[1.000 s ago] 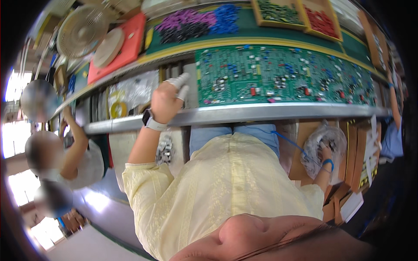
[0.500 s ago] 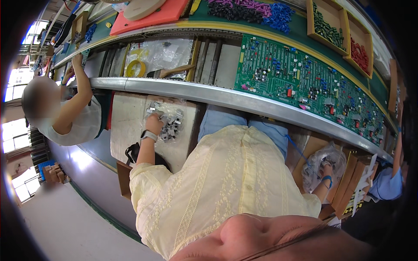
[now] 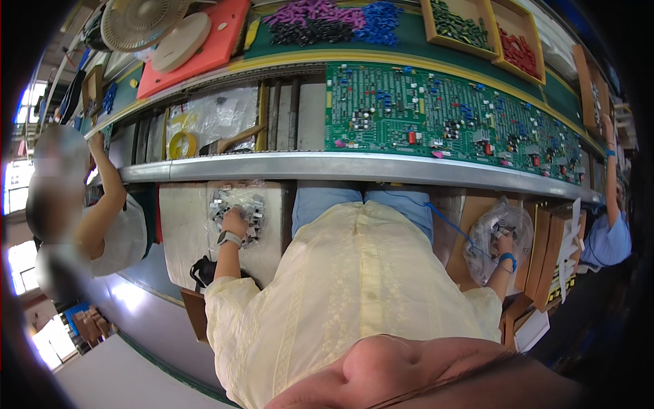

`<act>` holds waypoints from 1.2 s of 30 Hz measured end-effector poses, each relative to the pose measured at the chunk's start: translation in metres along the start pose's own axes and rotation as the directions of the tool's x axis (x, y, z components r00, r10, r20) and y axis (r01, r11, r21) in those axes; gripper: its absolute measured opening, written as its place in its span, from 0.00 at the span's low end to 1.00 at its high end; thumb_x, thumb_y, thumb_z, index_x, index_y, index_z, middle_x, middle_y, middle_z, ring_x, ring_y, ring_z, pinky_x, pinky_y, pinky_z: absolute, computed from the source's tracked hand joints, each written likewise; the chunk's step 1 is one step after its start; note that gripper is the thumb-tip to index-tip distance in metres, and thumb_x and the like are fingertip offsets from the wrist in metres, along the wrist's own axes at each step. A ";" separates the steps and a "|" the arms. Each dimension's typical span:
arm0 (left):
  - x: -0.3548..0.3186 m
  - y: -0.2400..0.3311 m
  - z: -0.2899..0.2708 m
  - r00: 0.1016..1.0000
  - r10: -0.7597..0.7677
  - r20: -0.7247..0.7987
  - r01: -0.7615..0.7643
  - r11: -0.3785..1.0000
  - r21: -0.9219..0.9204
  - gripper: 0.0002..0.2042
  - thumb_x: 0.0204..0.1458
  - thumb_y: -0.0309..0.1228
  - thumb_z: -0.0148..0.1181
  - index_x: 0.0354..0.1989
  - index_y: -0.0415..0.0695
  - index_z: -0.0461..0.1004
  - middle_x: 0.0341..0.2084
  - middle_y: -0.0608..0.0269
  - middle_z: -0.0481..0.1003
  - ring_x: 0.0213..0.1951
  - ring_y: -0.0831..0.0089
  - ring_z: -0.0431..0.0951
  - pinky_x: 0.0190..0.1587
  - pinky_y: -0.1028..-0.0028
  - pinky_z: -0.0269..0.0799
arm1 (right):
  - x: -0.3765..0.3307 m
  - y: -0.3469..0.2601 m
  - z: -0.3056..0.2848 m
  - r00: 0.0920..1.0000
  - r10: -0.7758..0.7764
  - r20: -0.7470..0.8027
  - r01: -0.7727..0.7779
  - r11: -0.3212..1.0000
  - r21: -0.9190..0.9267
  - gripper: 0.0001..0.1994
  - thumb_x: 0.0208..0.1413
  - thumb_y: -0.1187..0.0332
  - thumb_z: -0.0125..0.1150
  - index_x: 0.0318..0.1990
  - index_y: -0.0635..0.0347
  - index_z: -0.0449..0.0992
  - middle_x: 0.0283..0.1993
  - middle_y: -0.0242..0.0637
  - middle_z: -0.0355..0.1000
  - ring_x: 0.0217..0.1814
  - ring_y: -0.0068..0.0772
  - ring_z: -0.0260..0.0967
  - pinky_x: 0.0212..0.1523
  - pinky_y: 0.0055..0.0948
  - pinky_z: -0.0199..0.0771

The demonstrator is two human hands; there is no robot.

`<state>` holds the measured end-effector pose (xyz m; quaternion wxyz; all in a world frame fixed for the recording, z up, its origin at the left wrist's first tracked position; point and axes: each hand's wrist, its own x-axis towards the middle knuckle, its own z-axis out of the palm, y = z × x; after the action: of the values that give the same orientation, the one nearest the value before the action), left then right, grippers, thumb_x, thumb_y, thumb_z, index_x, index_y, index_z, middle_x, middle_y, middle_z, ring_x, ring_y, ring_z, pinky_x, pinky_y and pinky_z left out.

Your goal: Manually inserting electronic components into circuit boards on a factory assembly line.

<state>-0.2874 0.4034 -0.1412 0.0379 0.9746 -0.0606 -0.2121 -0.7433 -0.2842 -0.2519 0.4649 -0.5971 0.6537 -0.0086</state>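
Note:
My left hand [image 3: 234, 223], with a watch on its wrist, reaches into a pile of small grey-and-white components [image 3: 253, 211] on a clear plastic bag. Its fingers are curled among the parts; what they grip is hidden. The pile lies on a pale board [image 3: 184, 232] left of my legs. At the right, my right hand [image 3: 504, 244], with a blue wrist strap, is inside an open clear plastic bag [image 3: 482, 249] of similar grey parts. Those fingers are bent together too, and I cannot make out what is in them.
A metal rail [image 3: 272, 165] runs across in front of me. Beyond it are populated green circuit boards [image 3: 409, 112], a tape roll [image 3: 182, 144] and a brush [image 3: 238, 139]. Component trays [image 3: 460, 31] stand farther back. Cardboard boxes [image 3: 545, 252] flank the right bag. Co-workers sit at both sides.
The view has turned, so the rail looks more level and a fan shows at the far left. Both hands remain among the grey parts, with fingers slightly shifted.

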 end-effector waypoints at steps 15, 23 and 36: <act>-0.011 0.223 -0.184 0.603 0.651 -0.461 -0.758 0.647 -0.078 0.11 0.42 0.32 0.63 0.34 0.41 0.74 0.22 0.54 0.74 0.22 0.63 0.74 0.26 0.71 0.70 | 0.040 0.065 -0.021 0.970 -0.183 -0.163 0.105 0.910 -0.401 0.16 0.40 0.67 0.53 0.39 0.63 0.73 0.31 0.49 0.72 0.30 0.42 0.72 0.30 0.34 0.70; 0.024 0.282 -0.167 0.446 0.881 -0.159 -0.884 0.461 0.073 0.08 0.44 0.29 0.56 0.34 0.43 0.75 0.19 0.53 0.73 0.28 0.58 0.74 0.30 0.64 0.69 | -0.010 0.017 -0.064 0.995 0.086 -0.042 -0.085 0.996 0.042 0.13 0.43 0.70 0.48 0.38 0.60 0.71 0.28 0.34 0.71 0.24 0.28 0.67 0.22 0.27 0.66; 0.027 0.283 -0.164 0.363 0.927 -0.095 -0.915 0.374 0.150 0.07 0.43 0.30 0.56 0.31 0.45 0.74 0.19 0.57 0.73 0.27 0.61 0.73 0.29 0.65 0.69 | -0.177 -0.285 0.016 0.443 -0.642 0.625 0.436 0.764 0.476 0.14 0.46 0.77 0.55 0.43 0.61 0.67 0.41 0.38 0.69 0.39 0.28 0.69 0.39 0.27 0.71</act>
<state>-0.2233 0.1279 0.0243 0.1201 0.7888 -0.5985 -0.0721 -0.5393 -0.2177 0.0066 0.7354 -0.6578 0.1620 0.0134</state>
